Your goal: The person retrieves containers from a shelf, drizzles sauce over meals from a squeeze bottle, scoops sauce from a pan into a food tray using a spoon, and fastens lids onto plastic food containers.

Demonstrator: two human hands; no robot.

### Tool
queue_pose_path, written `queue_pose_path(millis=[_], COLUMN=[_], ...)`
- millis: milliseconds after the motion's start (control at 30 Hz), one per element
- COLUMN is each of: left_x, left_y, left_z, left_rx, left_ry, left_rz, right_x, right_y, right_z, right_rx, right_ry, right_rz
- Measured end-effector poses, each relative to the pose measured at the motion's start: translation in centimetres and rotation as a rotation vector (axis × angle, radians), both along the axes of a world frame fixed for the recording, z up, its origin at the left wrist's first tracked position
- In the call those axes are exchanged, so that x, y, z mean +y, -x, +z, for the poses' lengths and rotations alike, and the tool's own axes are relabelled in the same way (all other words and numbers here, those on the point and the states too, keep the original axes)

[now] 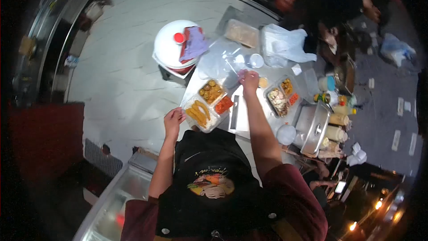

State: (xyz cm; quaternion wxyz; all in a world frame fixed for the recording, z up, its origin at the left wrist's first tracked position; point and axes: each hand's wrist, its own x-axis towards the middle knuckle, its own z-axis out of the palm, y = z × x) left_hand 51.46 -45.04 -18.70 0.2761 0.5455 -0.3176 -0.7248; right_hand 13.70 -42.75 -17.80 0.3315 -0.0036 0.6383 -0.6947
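A clear plastic food container sits near the table's front left edge, with rice, long fried pieces, a yellow-brown dish and a red side in its compartments. My left hand pinches the left rim of this container. Beyond it spreads a clear plastic lid, its outline hard to follow against the shiny table. At the lid's right edge is my right hand, fingers drawn together on the plastic. A small sauce cup lies just right of that hand. Farther right stands a second filled food container.
A white drum-shaped cooler with a purple cloth stands at the left beyond the table. A steel food pan and several sauce bottles line the right side. A white plastic bag lies at the back, near another person.
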Motion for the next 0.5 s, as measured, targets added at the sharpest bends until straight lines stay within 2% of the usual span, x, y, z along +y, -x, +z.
queue_pose_path(millis=[33,67,167,267,300,400,500], left_x=[-0.4,-0.8,-1.9,-3.6,-4.1,-5.3,-4.4], left_y=[-0.3,0.1,2.4,4.6,5.3,6.2,6.9], left_z=[0.3,0.8,6.0,9.6,10.2,12.5,14.5], left_rx=[-0.040,-0.082,-0.463,-0.307,-0.183,0.150,0.227], left_ry=[0.005,0.014,0.487,0.523,0.496,0.309,0.102], left_rz=[-0.035,-0.069,-0.119,-0.076,-0.086,-0.272,-0.242], right_x=[0.7,1.1,3.1,5.0,5.3,5.3,4.2], right_y=[-1.2,-2.5,-4.6,-5.5,-5.7,-6.4,-6.9], right_z=[1.1,4.3,8.6,11.5,12.0,13.1,12.5], right_rx=[0.081,0.152,0.315,0.369,0.377,0.425,0.483], right_ry=[0.193,0.154,0.159,0.098,0.078,-0.028,-0.069], right_rz=[-0.018,-0.037,-0.041,0.088,0.150,0.309,0.303])
